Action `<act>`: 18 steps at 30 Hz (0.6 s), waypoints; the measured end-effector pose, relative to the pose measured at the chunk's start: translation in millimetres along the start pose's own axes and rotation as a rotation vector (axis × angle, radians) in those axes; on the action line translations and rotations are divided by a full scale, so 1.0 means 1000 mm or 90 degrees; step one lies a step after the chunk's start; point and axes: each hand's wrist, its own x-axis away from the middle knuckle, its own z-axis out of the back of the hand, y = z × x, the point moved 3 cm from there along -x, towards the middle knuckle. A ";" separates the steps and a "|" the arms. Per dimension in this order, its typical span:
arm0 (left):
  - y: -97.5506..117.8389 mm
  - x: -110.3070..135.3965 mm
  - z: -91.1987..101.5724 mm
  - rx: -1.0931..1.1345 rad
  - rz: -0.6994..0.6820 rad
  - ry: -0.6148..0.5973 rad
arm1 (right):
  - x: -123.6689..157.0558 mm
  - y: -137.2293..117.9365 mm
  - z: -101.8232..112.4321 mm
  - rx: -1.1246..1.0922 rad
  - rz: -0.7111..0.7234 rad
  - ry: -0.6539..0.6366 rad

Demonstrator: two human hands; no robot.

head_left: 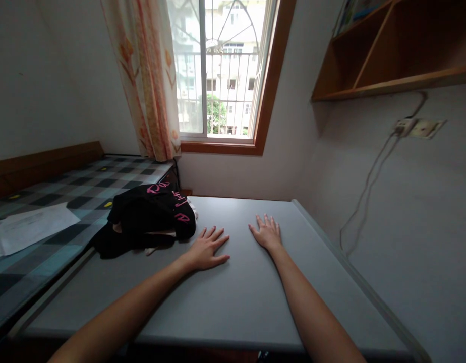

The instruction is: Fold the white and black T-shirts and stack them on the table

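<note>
My left hand [207, 249] lies flat and open on the grey table top [240, 297], fingers spread, holding nothing. Its fingertips are just right of a bundled black garment with pink lettering [150, 218] that rests on the table's left part. My right hand [268, 233] also lies palm down on the table a little farther back, fingers stretched out, empty. Both forearms reach in from the bottom of the view.
A bed with a checked cover [47, 212] and a white sheet of paper [28, 227] adjoins the table on the left. Behind are a barred window [221, 70] and a curtain [146, 75]. A wooden shelf [392, 55] and a wall socket with cable [410, 127] are on the right.
</note>
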 end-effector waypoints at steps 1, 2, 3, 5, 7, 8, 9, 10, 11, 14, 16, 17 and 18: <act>0.000 0.001 0.001 -0.005 0.002 -0.009 | 0.000 -0.001 -0.001 0.006 -0.002 -0.015; 0.000 0.001 0.002 -0.009 0.004 -0.016 | -0.001 -0.001 -0.001 0.012 -0.002 -0.028; 0.000 0.002 0.002 -0.012 0.005 -0.021 | -0.001 -0.001 -0.001 0.017 -0.002 -0.040; 0.001 0.002 0.001 -0.015 0.008 -0.031 | -0.001 -0.002 -0.002 0.027 -0.002 -0.057; 0.001 0.002 0.000 -0.016 0.010 -0.033 | -0.001 -0.002 -0.002 0.033 -0.001 -0.061; 0.002 0.002 -0.001 -0.017 0.012 -0.032 | -0.001 -0.002 -0.002 0.036 -0.001 -0.061; 0.002 0.003 -0.001 -0.017 0.012 -0.029 | -0.001 -0.002 -0.002 0.038 -0.001 -0.060; 0.002 0.003 -0.001 -0.018 0.011 -0.027 | -0.001 -0.002 -0.002 0.040 0.000 -0.060; 0.002 0.004 -0.002 -0.019 0.010 -0.024 | 0.000 -0.003 -0.003 0.043 0.001 -0.060; 0.002 0.006 -0.002 -0.020 0.009 -0.019 | 0.000 -0.003 -0.004 0.050 0.002 -0.062; 0.002 0.007 -0.003 -0.021 0.010 -0.017 | 0.001 -0.004 -0.005 0.054 0.003 -0.063; 0.001 0.007 -0.003 -0.022 0.010 -0.016 | 0.001 -0.004 -0.005 0.056 0.004 -0.062; 0.001 0.007 -0.003 -0.023 0.009 -0.016 | 0.001 -0.004 -0.005 0.059 0.005 -0.063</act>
